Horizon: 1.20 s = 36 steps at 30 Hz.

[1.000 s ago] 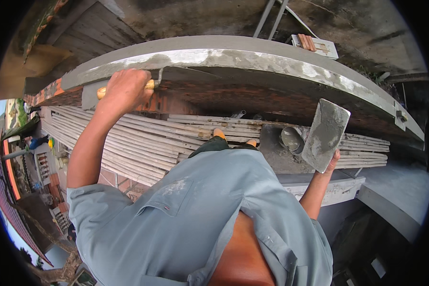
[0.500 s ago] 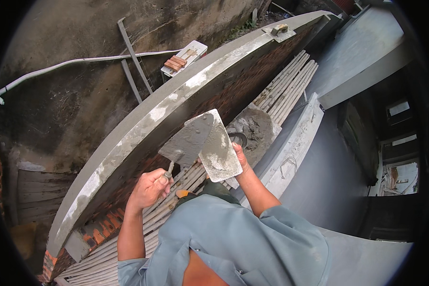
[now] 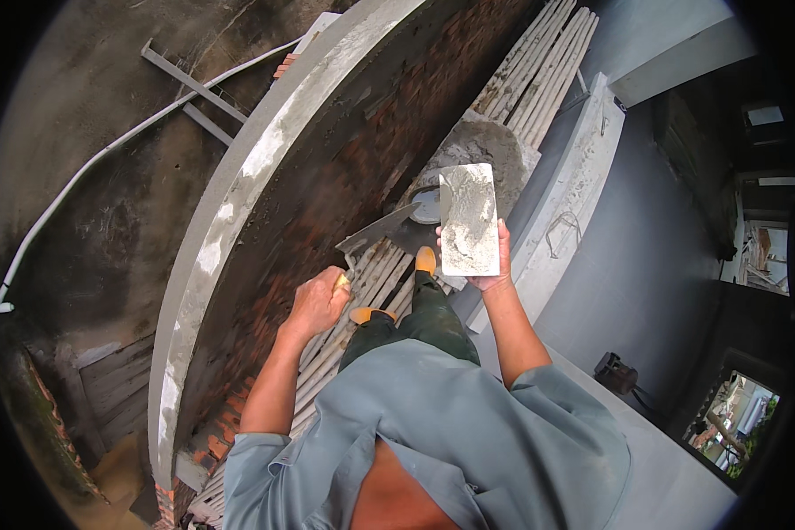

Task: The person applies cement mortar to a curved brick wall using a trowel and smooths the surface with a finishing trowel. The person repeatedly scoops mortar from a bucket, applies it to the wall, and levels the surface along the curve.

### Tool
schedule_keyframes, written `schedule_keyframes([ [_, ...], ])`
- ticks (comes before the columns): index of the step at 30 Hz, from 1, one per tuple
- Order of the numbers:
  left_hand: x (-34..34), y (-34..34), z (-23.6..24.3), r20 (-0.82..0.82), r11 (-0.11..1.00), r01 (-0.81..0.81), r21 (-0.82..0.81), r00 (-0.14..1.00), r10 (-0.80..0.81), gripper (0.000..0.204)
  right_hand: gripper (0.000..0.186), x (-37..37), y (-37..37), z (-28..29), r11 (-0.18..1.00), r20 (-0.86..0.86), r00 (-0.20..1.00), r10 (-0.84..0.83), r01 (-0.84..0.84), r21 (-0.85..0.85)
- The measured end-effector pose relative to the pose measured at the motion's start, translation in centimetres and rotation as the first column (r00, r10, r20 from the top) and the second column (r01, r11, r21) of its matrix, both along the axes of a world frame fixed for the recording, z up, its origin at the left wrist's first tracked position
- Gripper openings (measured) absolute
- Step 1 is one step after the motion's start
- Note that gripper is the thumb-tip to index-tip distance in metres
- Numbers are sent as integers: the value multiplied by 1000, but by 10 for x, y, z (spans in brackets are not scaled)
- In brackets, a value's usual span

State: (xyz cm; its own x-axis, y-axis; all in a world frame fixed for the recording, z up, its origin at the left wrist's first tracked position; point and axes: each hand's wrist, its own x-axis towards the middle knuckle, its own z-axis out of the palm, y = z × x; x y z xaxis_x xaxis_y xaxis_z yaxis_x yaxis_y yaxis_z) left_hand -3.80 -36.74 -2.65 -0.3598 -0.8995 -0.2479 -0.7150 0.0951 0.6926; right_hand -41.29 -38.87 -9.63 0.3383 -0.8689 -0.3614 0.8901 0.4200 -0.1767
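My left hand [image 3: 316, 302] is wrapped round the handle of a trowel [image 3: 378, 231]. Its thin metal blade is tilted nearly edge-on and points right, apart from the board. In my right hand [image 3: 496, 265] is a small rectangular mortar board [image 3: 468, 221], gripped from below with fingers at both sides. A patchy layer of grey mortar covers its upper face. Left of the trowel curves a brick wall [image 3: 327, 159] with wet grey render over much of it and a smooth grey top ledge [image 3: 234, 177].
A mortar-crusted tray [image 3: 503, 146] lies beyond the board, beside a round pale container [image 3: 426, 207]. Bundled poles [image 3: 384, 274] form the footing under my orange-toed boots [image 3: 425, 260]. A pale concrete ledge [image 3: 583, 190] runs along the right; a metal frame [image 3: 194, 87] stands beyond the wall.
The trowel has come away from the mortar board, and its blade has turned edge-on. The board has swung upright and moved right. My view has shifted along the wall.
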Motion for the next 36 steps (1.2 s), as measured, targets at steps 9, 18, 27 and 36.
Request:
schedule_keyframes([
  [9, -189, -76, -103, -4, 984, 131, 121, 991, -131, 38, 77, -82, -50, -88, 921, -71, 978, -194, 207, 329],
  [18, -274, -190, -251, 330, 887, 14, 462, 926, -186, 39, 75, -170, -11, -154, 832, -187, 953, -236, 298, 468],
  [27, -308, -247, -344, 319, 749, -14, 663, 910, -265, 57, 64, -192, -16, -189, 768, -253, 946, -204, 315, 558],
  [36, -290, -231, -269, 168, 899, 67, 432, 974, -154, 44, 60, -174, -55, -178, 816, -453, 884, -111, 342, 467],
])
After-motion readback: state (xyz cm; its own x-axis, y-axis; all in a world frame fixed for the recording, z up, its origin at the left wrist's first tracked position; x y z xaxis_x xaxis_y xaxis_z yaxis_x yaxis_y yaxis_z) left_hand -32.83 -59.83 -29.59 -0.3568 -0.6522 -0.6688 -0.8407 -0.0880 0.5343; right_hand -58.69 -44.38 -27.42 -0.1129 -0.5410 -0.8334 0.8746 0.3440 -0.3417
